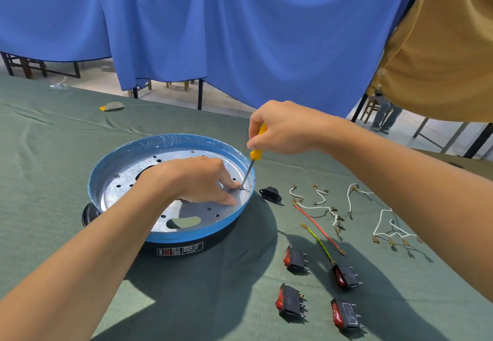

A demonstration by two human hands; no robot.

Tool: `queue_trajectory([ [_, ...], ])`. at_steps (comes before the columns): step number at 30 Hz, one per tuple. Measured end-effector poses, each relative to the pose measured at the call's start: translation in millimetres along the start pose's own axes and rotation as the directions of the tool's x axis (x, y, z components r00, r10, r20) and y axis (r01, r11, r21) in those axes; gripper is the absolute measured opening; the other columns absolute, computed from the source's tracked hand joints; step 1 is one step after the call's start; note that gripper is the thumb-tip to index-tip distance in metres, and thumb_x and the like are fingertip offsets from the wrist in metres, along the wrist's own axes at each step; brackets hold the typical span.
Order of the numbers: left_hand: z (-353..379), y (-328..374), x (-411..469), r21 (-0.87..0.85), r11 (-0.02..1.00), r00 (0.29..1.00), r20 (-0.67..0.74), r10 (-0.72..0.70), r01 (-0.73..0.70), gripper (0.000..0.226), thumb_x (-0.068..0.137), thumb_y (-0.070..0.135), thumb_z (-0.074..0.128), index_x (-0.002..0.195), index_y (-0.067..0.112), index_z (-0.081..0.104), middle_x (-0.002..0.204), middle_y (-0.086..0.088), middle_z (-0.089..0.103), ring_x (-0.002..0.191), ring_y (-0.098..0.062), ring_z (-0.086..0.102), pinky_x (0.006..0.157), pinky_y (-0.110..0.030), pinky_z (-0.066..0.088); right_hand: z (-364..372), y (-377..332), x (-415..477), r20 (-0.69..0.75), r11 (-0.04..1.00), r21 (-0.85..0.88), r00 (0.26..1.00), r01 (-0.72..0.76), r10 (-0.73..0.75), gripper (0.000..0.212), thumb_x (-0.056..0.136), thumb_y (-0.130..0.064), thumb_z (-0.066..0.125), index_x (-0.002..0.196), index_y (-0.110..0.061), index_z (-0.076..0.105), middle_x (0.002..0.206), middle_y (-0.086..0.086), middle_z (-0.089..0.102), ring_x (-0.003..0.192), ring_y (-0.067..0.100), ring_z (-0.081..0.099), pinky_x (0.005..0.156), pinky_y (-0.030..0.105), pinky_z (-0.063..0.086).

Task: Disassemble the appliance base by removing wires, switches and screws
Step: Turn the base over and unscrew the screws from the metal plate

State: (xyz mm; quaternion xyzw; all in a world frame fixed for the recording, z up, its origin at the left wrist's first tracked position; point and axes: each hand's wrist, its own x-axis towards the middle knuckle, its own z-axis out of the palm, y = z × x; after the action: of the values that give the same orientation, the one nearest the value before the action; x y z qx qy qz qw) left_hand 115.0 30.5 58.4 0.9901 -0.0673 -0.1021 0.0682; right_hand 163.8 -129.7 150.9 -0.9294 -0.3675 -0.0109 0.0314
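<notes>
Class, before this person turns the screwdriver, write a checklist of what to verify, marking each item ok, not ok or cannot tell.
1. Right hand grips the screwdriver handle: ok.
2. Tip rests on the screw: ok; seated in its slot: cannot tell.
3. Left hand presses on the appliance base, steadying it: ok.
4. Left fingers clear of the tip: not ok, one fingertip sits beside the screw.
5. Switches and wires lie apart from the base: ok.
</notes>
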Motion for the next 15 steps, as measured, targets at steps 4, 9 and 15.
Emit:
queue_trajectory([
  [4, -0.4, 0.5, -0.1, 0.002, 1.000, 1.000, -0.007, 0.000, 0.000, 0.041, 0.091, 0.058, 0.051, 0.130, 0.048, 0.055, 0.132, 0.006, 0.051, 0.113, -0.019, 0.047, 0.096, -0.043, 0.045, -0.9, -1.1, 0.5, 0.008, 0.999, -0.043, 1.000, -0.023, 0.024, 0.030, 0.091, -0.049, 0.058, 0.081, -0.021, 0.062, 0.072, -0.006, 0.055, 0.069, 0.012, 0.051, 0.053, 0.027, 0.035],
  [9, 0.7, -0.8, 0.1, 0.002, 1.000, 1.000, -0.008, 0.004, -0.004, 0.041, 0.091, 0.058, 0.052, 0.131, 0.048, 0.055, 0.133, 0.007, 0.051, 0.114, -0.019, 0.046, 0.097, -0.043, 0.044, 6.3, 1.9, 1.5, -0.078, 1.000, -0.019, 0.997, -0.025, 0.024, 0.033, 0.093, -0.041, 0.058, 0.076, -0.014, 0.064, 0.064, -0.002, 0.051, 0.063, 0.015, 0.046, 0.053, 0.028, 0.033],
  [15, 1.1, -1.9, 1.1, -0.003, 1.000, 1.000, -0.008, 0.007, -0.007, 0.041, 0.091, 0.058, 0.052, 0.130, 0.048, 0.055, 0.132, 0.007, 0.051, 0.111, -0.019, 0.048, 0.095, -0.043, 0.046, 1.5, 1.2, 0.1, -0.029, 1.000, -0.017, 0.999, -0.022, 0.022, 0.020, 0.087, -0.045, 0.064, 0.092, -0.026, 0.065, 0.086, -0.008, 0.060, 0.075, 0.005, 0.052, 0.055, 0.025, 0.038],
])
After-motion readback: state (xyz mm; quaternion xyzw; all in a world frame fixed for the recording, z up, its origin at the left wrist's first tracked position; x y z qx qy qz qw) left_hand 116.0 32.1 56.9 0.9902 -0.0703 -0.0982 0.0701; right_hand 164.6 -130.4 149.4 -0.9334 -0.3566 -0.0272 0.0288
